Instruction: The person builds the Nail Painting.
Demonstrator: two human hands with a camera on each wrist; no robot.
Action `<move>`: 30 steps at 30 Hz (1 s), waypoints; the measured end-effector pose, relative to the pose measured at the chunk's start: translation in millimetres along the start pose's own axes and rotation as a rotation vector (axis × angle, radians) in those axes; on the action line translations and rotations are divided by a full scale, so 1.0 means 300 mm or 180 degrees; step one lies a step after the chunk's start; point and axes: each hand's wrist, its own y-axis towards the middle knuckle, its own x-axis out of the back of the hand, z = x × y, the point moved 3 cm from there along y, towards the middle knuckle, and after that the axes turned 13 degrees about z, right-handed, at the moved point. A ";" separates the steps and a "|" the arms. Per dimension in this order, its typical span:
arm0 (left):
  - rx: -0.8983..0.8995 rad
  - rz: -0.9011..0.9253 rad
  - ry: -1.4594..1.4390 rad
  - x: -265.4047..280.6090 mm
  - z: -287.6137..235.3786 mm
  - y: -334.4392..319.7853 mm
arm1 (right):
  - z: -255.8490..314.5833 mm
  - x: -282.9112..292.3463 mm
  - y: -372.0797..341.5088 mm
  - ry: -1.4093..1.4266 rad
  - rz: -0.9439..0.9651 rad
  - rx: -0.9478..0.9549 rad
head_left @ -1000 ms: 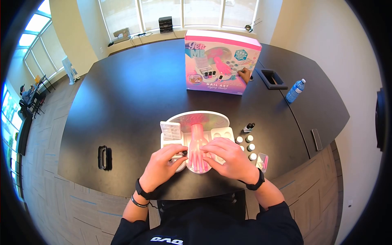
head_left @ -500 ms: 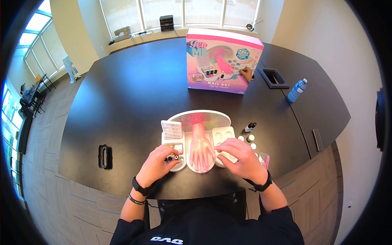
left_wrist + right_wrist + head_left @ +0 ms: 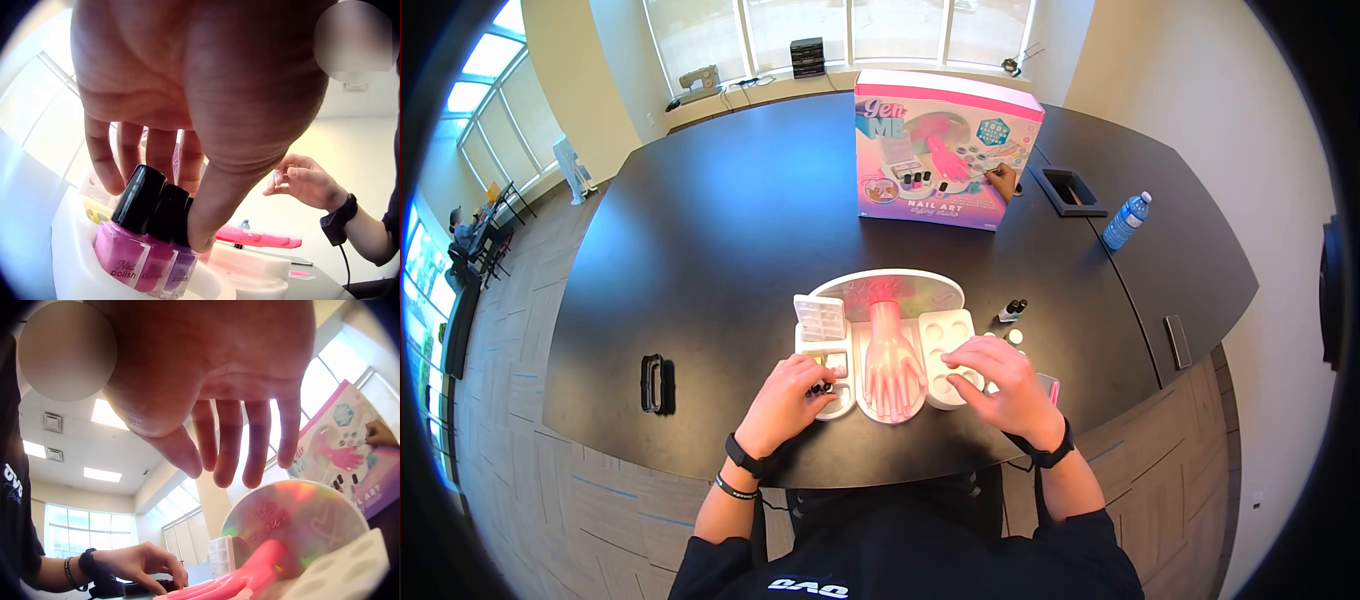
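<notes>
My left hand [image 3: 788, 388] is at the left part of a white nail-art stand [image 3: 860, 400]. In the left wrist view, a pink nail polish bottle [image 3: 125, 253], a magenta one [image 3: 156, 265] and a purple one [image 3: 181, 269] stand side by side in its white holder. All have black caps; the thumb and fingers pinch the purple bottle's cap. A pink model hand [image 3: 888, 370] lies palm down on the stand's middle. My right hand [image 3: 1000, 388] hovers at the right tray [image 3: 928, 350] with round wells, fingers loosely bent and holding nothing.
A hinged clear-celled lid [image 3: 821, 318] stands raised at the stand's left. Two dark-capped bottles [image 3: 1012, 311] and a white-lidded jar [image 3: 1015, 338] are to the right. Farther off are a pink box [image 3: 945, 165], water bottle [image 3: 1127, 221] and phone [image 3: 1176, 342]. A black frame [image 3: 651, 384] lies left.
My left hand has moved left from beside the model hand to the polish holder, a bottle with it. The right hand has drawn away from the model hand to the right.
</notes>
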 end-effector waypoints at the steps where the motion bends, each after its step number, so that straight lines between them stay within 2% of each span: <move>1: 0.0001 -0.0007 0.0018 -0.001 -0.001 -0.001 | -0.002 0.003 -0.002 -0.0022 -0.0044 0.0006; 14: 0.0005 0.0068 0.0057 -0.006 0.002 -0.001 | -0.037 0.050 -0.016 -0.0112 -0.0251 -0.0105; 18: -0.0028 0.0029 0.0042 -0.008 0.000 0.001 | -0.077 0.091 -0.024 -0.0039 -0.0308 -0.0453; 27: -0.0016 0.0033 0.0108 0.001 -0.021 -0.006 | -0.290 0.192 -0.055 -0.0561 -0.0397 -0.1047; 30: -0.0008 0.0038 0.0122 0.006 -0.029 -0.010 | -0.394 0.187 -0.077 -0.0609 -0.0167 -0.1296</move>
